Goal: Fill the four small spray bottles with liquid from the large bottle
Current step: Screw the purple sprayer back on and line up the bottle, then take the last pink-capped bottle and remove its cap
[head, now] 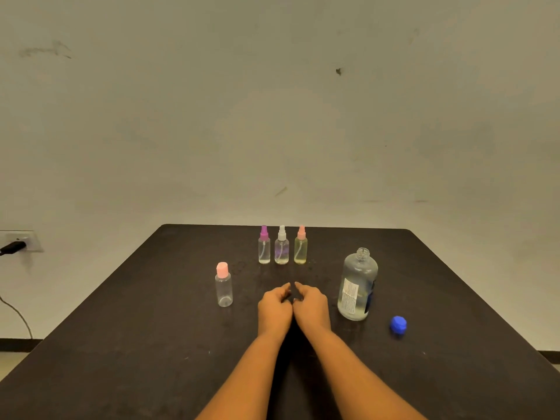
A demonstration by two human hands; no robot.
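Large bottle (uncapped) stands beside right hand, seemingly empty.

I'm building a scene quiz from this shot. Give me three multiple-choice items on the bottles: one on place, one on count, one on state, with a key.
1. Where does the blue cap lie?
A. On the large bottle's neck
B. On the table, right of the large bottle
C. In the left hand

2. How many small bottles stand in the far row?
A. Two
B. Three
C. Five

3. What state is the large bottle in?
A. Upright and uncapped
B. Tipped on its side
C. Capped

Key: 1 B, the cap rests on the black table beside the bottle; 2 B, purple-topped, white-topped and pink-topped sprayers stand there; 3 A, its threaded neck shows bare.
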